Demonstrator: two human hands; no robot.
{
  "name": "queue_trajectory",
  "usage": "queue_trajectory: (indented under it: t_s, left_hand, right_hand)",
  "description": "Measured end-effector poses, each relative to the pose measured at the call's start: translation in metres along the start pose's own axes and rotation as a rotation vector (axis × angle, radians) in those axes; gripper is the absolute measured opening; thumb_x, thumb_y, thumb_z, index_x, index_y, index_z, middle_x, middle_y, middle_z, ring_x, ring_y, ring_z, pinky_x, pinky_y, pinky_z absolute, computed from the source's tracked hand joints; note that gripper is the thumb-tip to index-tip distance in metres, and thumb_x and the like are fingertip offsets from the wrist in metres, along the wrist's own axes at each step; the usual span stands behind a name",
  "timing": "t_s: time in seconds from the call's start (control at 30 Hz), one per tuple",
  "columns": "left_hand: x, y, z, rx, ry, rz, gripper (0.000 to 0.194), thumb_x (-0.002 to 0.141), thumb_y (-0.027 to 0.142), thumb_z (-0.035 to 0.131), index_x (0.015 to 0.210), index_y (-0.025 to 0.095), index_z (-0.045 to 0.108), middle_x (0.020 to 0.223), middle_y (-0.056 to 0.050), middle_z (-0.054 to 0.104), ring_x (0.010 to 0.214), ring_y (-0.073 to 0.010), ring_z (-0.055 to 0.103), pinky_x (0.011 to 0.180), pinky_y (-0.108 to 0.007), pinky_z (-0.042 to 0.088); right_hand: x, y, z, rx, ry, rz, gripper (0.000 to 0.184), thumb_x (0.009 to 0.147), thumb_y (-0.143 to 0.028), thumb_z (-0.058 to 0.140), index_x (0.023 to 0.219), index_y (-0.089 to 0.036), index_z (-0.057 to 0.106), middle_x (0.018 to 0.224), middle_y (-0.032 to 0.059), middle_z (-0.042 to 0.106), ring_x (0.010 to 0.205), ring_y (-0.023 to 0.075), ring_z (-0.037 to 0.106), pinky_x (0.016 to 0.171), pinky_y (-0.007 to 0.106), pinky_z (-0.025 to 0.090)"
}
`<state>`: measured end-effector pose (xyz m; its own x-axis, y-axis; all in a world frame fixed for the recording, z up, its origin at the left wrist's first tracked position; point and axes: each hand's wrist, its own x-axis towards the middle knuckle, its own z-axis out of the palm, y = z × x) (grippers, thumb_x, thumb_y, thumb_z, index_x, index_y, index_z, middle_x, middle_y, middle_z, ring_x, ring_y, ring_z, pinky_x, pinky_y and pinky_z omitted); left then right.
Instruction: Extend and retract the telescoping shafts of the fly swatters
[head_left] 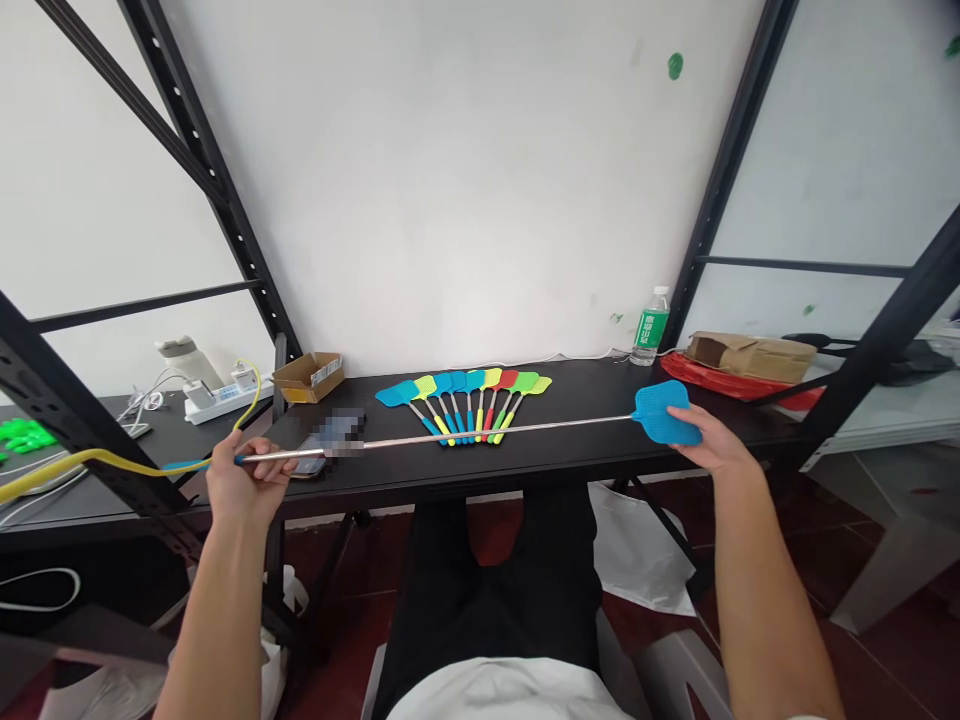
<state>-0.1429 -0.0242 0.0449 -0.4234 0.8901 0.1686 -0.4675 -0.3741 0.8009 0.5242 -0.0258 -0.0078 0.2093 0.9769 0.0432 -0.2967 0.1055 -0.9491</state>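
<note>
A telescopic fly swatter (pixel 658 408) with a blue perforated head stretches level across the front of the black table (pixel 592 395), its thin metal rod pulled out long. My left hand (pixel 241 482) is closed around the handle end of the rod. At the other end, my right hand (pixel 712 440) pinches the edge of the blue head, its thumb hidden behind it. Beyond the rod, several shorter fly swatters (pixel 470 408) in blue, yellow, red and green lie fanned out on the table, heads toward the wall. A phone (pixel 309 462), partly blurred, lies below the rod near my left hand.
An open cardboard box (pixel 309 380) stands at the back left, and a water bottle (pixel 649 328) at the back right. A yellow cable (pixel 97 455) runs past my left hand. Black shelf posts (pixel 739 130) frame both sides. A brown carton (pixel 750 355) rests on red plastic.
</note>
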Motion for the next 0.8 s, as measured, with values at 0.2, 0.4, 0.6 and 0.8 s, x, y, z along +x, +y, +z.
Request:
queue_trajectory:
  t_s: [0.2, 0.4, 0.6, 0.8]
  left_hand:
    - [0.003, 0.007, -0.010, 0.236, -0.014, -0.093, 0.036, 0.083, 0.034, 0.047, 0.052, 0.018, 0.053, 0.037, 0.000, 0.033, 0.039, -0.0130, 0.036, 0.046, -0.027, 0.043]
    - [0.006, 0.006, -0.017, 0.276, -0.119, -0.200, 0.041, 0.079, 0.034, 0.047, 0.042, 0.022, 0.038, 0.032, 0.002, 0.023, 0.034, -0.0117, 0.026, 0.043, -0.026, 0.039]
    - [0.009, 0.004, -0.020, 0.253, -0.117, -0.176, 0.039, 0.078, 0.031, 0.048, 0.043, 0.022, 0.036, 0.032, 0.003, 0.021, 0.033, -0.0107, 0.023, 0.044, -0.025, 0.038]
    - [0.011, 0.001, -0.020, 0.252, -0.144, -0.176, 0.039, 0.081, 0.030, 0.045, 0.043, 0.022, 0.036, 0.032, 0.002, 0.022, 0.034, -0.0115, 0.025, 0.044, -0.025, 0.038]
  right_hand:
    - [-0.008, -0.001, -0.001, 0.056, 0.060, 0.059, 0.026, 0.070, -0.028, 0.075, 0.093, -0.023, 0.065, 0.080, 0.0055, 0.074, 0.065, 0.0229, 0.071, 0.051, 0.032, 0.058]
    - [-0.007, -0.002, 0.004, -0.004, 0.099, 0.102, 0.029, 0.065, -0.024, 0.081, 0.087, -0.022, 0.062, 0.068, 0.0020, 0.067, 0.051, 0.0174, 0.062, 0.031, 0.023, 0.041]
    - [-0.002, 0.002, 0.012, -0.006, 0.101, 0.057, 0.026, 0.065, -0.027, 0.081, 0.079, -0.021, 0.059, 0.065, 0.0027, 0.066, 0.047, 0.0162, 0.060, 0.028, 0.021, 0.037]
    - [-0.003, -0.003, 0.022, -0.060, 0.016, 0.065, 0.027, 0.067, -0.030, 0.078, 0.085, -0.019, 0.062, 0.063, 0.0049, 0.066, 0.047, 0.0207, 0.064, 0.026, 0.022, 0.037]
